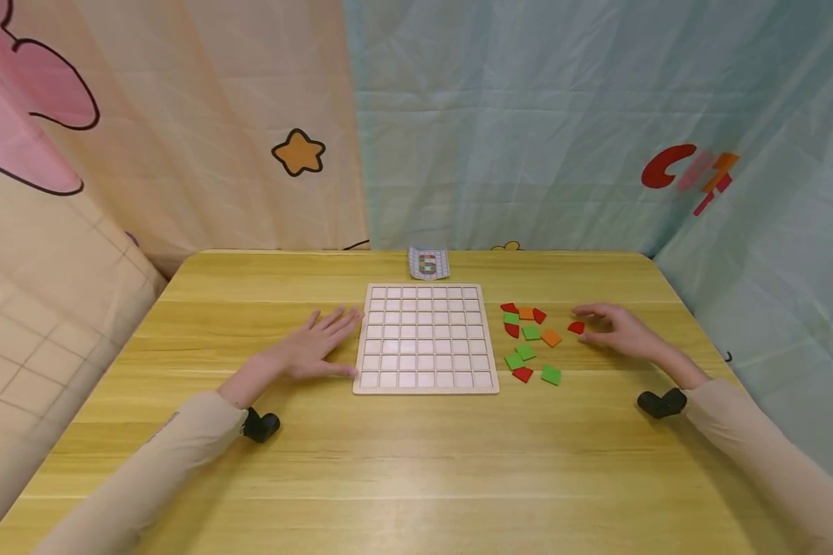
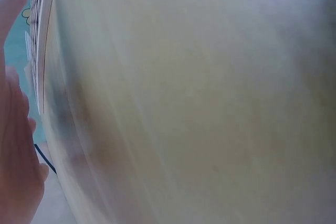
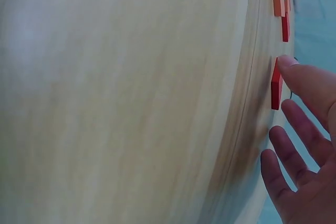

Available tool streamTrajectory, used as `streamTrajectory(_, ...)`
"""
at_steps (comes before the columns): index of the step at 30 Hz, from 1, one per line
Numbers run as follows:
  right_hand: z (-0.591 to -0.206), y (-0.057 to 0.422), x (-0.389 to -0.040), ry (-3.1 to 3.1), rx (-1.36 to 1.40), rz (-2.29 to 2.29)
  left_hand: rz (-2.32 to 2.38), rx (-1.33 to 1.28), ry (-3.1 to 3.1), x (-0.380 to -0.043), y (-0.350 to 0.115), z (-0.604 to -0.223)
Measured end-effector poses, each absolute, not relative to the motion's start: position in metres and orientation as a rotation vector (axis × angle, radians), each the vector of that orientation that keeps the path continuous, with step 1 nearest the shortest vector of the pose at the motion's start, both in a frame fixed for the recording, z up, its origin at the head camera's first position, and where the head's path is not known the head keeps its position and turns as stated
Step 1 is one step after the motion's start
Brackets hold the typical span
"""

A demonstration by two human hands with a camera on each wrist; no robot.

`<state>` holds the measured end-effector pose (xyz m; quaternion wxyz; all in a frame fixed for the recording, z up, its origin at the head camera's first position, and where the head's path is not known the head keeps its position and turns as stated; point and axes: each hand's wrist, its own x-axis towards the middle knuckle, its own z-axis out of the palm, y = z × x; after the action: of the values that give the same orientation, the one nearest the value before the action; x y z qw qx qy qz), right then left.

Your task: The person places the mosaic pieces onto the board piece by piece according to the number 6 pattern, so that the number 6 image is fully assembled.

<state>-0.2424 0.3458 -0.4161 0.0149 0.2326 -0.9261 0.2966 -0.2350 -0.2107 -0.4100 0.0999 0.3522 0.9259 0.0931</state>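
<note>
My left hand [image 1: 312,348] lies with spread fingers at the left side of a white square grid board [image 1: 425,391], fingertips and thumb right at its rim. To the right of the board, my right hand [image 1: 623,331] reaches in from the side, thumb and fingers apart around a red quarter-round tile [image 1: 576,327]. In the right wrist view the thumb tip is right at the end of this red tile [image 3: 276,85], while the other fingers are spread away from it. No tiles sit in the board's cells.
Several green tiles [image 1: 551,375], orange tiles [image 1: 551,338] and red tiles [image 1: 523,375] lie loose between the board and my right hand. Behind the board is a small printed card [image 1: 428,264] with a coloured figure. Curtains [image 1: 562,116] hang behind the wooden table [image 1: 416,478].
</note>
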Motion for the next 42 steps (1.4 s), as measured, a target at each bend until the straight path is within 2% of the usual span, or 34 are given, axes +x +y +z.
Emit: streamTrajectory(42, -0.417, 0.346, -0.244, -2.934, 0.815, 0.742, 0.205, 1.034, 2.690, -0.255, -0.198, -0.417)
